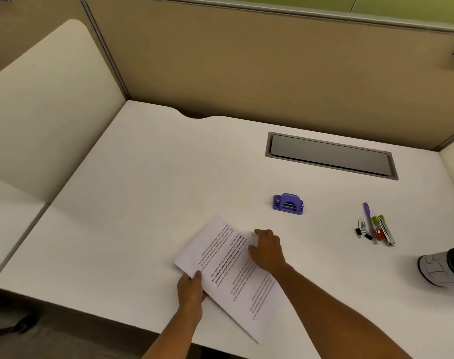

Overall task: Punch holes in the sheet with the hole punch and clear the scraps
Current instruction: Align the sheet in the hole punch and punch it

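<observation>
A printed white sheet point(220, 265) lies at an angle near the front edge of the white desk point(143, 190). My left hand point(191, 290) pinches its near left edge, thumb on top. My right hand point(267, 251) rests flat on the sheet's right side, fingers spread and pointing away from me. A small purple hole punch point(288, 204) stands on the desk beyond the sheet, a short way past my right hand, with nothing touching it.
To the right lie a purple pen point(368, 218), a green marker point(379, 224), binder clips and paper clips point(362, 230). A white cup with a dark lid point(443, 266) lies on its side at far right. A grey cable hatch point(331, 155) sits at the back. Beige partitions enclose the desk.
</observation>
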